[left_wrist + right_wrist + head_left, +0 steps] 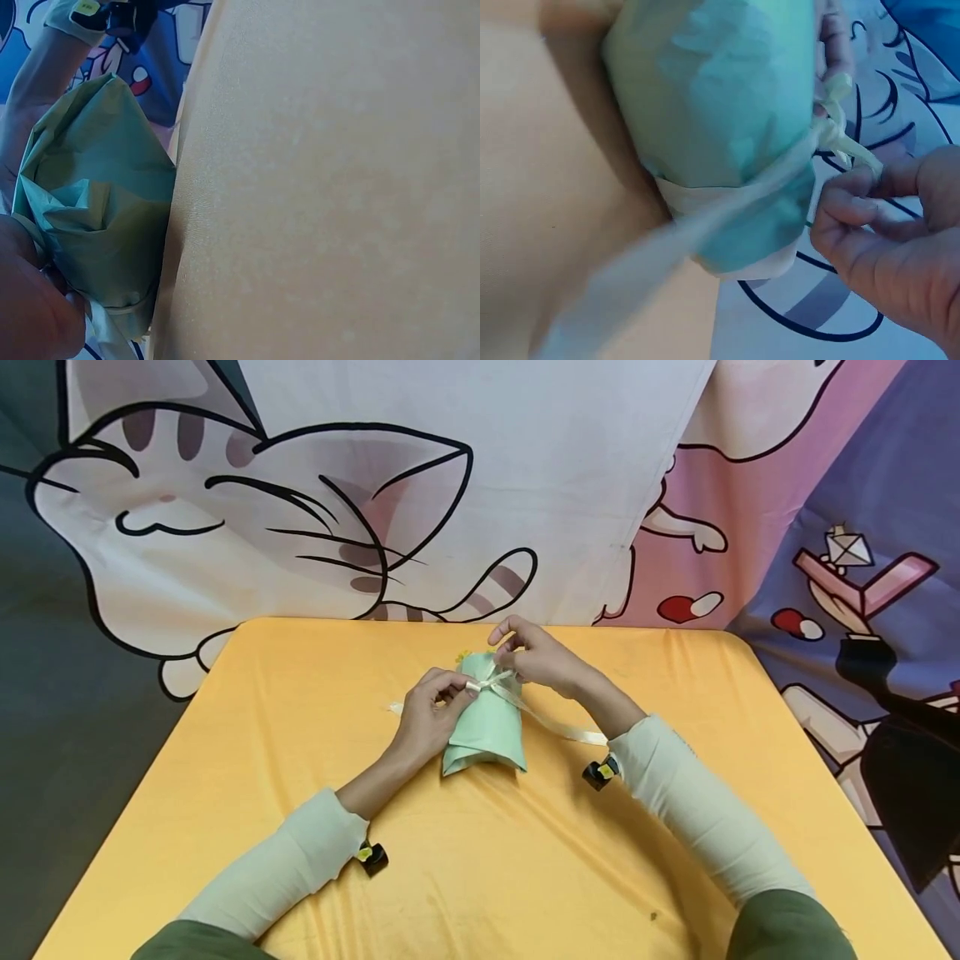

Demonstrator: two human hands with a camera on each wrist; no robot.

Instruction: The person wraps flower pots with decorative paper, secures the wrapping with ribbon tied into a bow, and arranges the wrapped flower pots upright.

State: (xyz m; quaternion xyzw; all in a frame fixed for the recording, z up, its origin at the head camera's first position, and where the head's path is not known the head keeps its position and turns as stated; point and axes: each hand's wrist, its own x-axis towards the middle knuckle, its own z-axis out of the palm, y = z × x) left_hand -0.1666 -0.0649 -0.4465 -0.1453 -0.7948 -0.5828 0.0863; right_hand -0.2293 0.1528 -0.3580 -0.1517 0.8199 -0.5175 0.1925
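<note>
A bundle wrapped in pale green paper [489, 727] lies on the yellow tabletop, its folded end toward me. Bits of yellow [462, 656], possibly flowers, show at its far end. Round its upper part runs a cream ribbon [562, 728], knotted on top, with one long tail trailing right. My left hand [429, 717] pinches a ribbon loop at the left of the knot. Beyond it, my right hand [546, 658] pinches another piece of ribbon between thumb and forefinger, seen closely in the right wrist view [900, 232]. In the left wrist view the left fingers are partly hidden.
A yellow cloth [300, 693] covers the table. Behind it hangs a backdrop [525, 485] with cartoon cats. A small dark speck [653, 916] lies near the front right. Each wrist carries a small black camera [600, 772].
</note>
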